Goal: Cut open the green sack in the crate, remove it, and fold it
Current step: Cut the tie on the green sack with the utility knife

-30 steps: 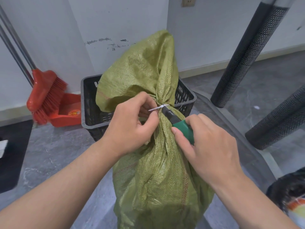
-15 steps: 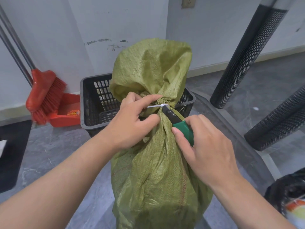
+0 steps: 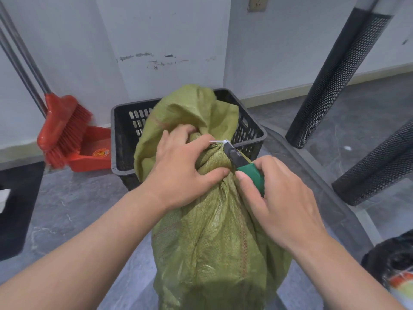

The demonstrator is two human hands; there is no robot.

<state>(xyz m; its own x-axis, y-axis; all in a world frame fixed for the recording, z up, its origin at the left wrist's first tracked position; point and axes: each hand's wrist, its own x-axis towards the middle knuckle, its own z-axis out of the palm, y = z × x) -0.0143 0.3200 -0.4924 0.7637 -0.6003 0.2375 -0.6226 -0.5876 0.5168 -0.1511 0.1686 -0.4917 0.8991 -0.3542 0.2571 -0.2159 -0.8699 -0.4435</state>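
A full green woven sack (image 3: 214, 238) stands in front of me, its neck tied with a white zip tie (image 3: 220, 142). My left hand (image 3: 183, 168) grips the bunched neck of the sack just below the tie. My right hand (image 3: 279, 202) holds green-handled cutters (image 3: 243, 166), whose dark jaws touch the zip tie. The loose top of the sack flops back over the black plastic crate (image 3: 120, 139) behind it.
A red broom (image 3: 60, 130) and red dustpan (image 3: 91, 151) lean by the white wall at left. Two black mesh-covered tubes (image 3: 335, 79) slant at right. A black bag (image 3: 393, 260) lies at lower right. A dark mat (image 3: 17, 209) lies at left.
The loose top of the sack has dropped back and down toward the crate. My left hand has shifted from pinching the tie to clasping the sack's neck. The cutters stay at the tie.
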